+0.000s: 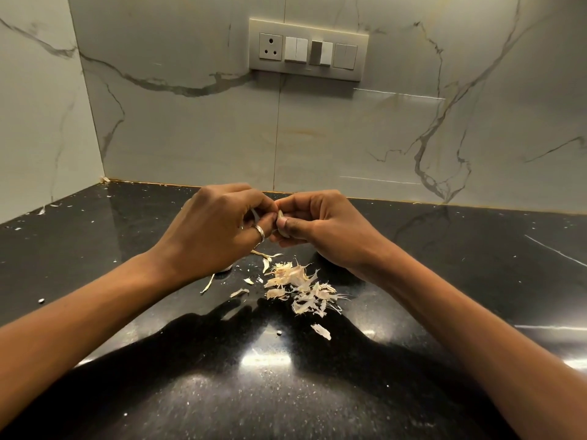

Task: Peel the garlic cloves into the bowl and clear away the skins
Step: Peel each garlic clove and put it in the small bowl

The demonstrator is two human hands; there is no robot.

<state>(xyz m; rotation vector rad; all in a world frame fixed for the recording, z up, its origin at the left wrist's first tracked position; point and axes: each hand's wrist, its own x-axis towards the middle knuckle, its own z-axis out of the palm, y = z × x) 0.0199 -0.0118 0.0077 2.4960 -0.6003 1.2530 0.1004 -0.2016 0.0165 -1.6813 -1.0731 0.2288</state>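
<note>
Now my right hand pinches a garlic clove, held up just behind the pile of skins. My left hand curls its fingers and pinches the clove's tip, I think to pull skin off. I should hold the clove tight but not squash it. I should tug the skin slowly so it comes off in one piece and drops by the pile. I cannot see the bowl.

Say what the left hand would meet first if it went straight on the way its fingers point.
The left hand points rightward at the garlic clove, which it seems to touch; right behind is the right hand gripping it.
</note>
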